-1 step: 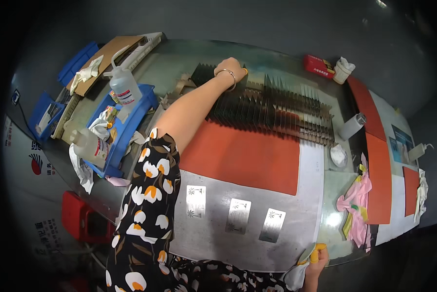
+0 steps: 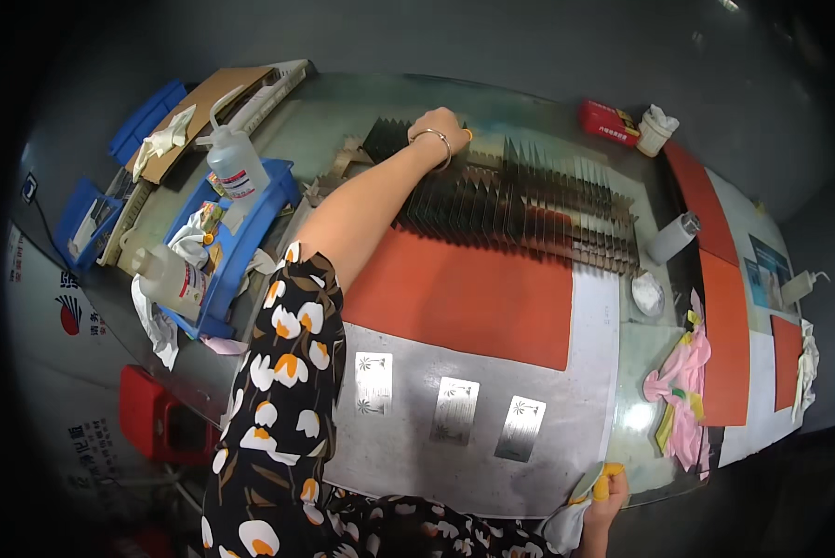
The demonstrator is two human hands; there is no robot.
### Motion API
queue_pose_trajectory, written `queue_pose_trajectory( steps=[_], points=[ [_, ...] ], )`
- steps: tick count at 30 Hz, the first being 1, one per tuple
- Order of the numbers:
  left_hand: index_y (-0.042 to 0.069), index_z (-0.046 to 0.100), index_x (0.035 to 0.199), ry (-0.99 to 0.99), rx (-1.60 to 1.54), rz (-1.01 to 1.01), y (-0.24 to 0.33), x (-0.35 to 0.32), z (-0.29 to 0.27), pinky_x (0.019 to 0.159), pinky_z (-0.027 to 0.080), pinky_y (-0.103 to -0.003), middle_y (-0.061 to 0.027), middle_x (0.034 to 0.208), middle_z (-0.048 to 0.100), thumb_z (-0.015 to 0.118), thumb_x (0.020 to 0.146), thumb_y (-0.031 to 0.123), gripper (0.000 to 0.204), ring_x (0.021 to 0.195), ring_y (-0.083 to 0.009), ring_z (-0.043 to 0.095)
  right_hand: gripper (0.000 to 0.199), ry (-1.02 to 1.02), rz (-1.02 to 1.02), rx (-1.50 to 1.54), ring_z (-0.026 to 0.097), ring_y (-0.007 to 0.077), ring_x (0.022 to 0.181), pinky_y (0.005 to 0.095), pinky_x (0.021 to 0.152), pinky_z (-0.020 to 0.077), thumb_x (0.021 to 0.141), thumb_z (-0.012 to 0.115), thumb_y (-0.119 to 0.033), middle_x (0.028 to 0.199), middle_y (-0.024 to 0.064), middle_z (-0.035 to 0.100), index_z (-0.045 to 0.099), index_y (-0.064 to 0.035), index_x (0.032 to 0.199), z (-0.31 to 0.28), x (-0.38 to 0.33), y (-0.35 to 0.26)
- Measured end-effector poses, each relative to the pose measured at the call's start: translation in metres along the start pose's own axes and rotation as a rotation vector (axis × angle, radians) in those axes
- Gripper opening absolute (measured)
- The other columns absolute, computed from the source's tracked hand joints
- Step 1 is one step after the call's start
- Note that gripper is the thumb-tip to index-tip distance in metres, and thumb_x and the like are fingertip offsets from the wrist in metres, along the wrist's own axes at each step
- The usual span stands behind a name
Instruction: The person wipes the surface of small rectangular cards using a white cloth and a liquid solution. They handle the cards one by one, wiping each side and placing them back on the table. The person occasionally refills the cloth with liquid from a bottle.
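Note:
My left arm reaches across to the far side of a long slotted rack (image 2: pixel 566 251) filled with thin dark upright plates (image 2: pixel 454 209). Curled at the rack's back row is my left hand (image 2: pixel 439 126), wearing a bracelet and a yellow finger cover. Its fingertips are hidden, and what they grip cannot be made out. Low at the right, my right hand (image 2: pixel 613 498), also with yellow finger covers, is closed on a whitish cloth (image 2: pixel 566 525). Three silvery metal cards with palm-tree pictures, a left one (image 2: pixel 374 383), a middle one (image 2: pixel 454 411) and a right one (image 2: pixel 521 429), lie on a grey mat (image 2: pixel 399 474).
An orange sheet (image 2: pixel 464 298) lies before the rack. At left, a blue tray (image 2: pixel 227 288) holds squeeze bottles (image 2: pixel 236 163) and rags. To the right are a white bottle (image 2: pixel 673 239), a crumpled white wad (image 2: pixel 647 294), pink cloths (image 2: pixel 682 391) and a red box (image 2: pixel 609 123).

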State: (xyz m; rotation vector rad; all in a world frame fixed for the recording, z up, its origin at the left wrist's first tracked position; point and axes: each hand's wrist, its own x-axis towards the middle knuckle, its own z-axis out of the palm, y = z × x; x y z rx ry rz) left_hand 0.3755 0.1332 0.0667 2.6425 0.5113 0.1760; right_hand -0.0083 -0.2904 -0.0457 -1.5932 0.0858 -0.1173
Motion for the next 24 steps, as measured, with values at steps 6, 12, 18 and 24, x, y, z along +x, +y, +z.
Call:
queue_pose_trajectory(
  steps=[6, 12, 18, 24],
  points=[
    [0.004, 0.062, 0.103, -0.005, 0.101, 0.034, -0.004, -0.006, 0.001, 0.085, 0.046, -0.037, -0.0166, 0.110, 0.059, 0.061, 0.074, 0.035, 0.043, 0.103, -0.0309, 0.056, 0.017, 0.086, -0.006, -0.129, 0.042, 0.0051, 0.065, 0.0193, 0.059, 0.0339, 0.088, 0.051, -0.019, 0.072, -0.0026, 0.046, 0.051, -0.0021, 0.087, -0.002, -0.002, 0.008],
    [0.002, 0.063, 0.091, 0.312, -0.261, 0.471, -0.041, -0.116, -0.056, 0.072, 0.048, -0.034, -0.0162, 0.085, 0.064, 0.061, 0.076, 0.030, 0.032, 0.080, -0.0284, 0.062, 0.019, -0.037, 0.041, -0.105, 0.046, 0.0064, 0.070, 0.0196, 0.064, 0.0366, 0.088, 0.051, -0.019, 0.080, -0.0002, 0.051, 0.052, -0.0014, 0.094, -0.010, 0.000, 0.008],
    [0.004, 0.051, 0.118, -0.179, -0.091, 0.604, -0.134, -0.282, -0.046, 0.069, 0.045, -0.028, -0.0067, 0.087, 0.055, 0.075, 0.067, 0.035, 0.064, 0.073, -0.0150, 0.052, 0.018, -0.031, -0.012, -0.021, 0.045, 0.0057, 0.067, 0.0183, 0.060, 0.0353, 0.088, 0.052, -0.018, 0.078, -0.0004, 0.050, 0.051, -0.0007, 0.092, -0.003, -0.001, 0.001],
    [0.006, 0.030, 0.134, -0.351, 0.107, 0.482, -0.147, -0.340, -0.014, 0.101, 0.024, -0.041, -0.0175, 0.132, 0.032, 0.080, 0.051, 0.046, 0.105, 0.121, -0.0348, 0.030, 0.015, -0.086, 0.020, 0.024, 0.045, 0.0050, 0.063, 0.0171, 0.056, 0.0354, 0.089, 0.051, -0.016, 0.075, -0.0001, 0.050, 0.049, -0.0021, 0.093, -0.011, 0.005, 0.012]
  ],
)
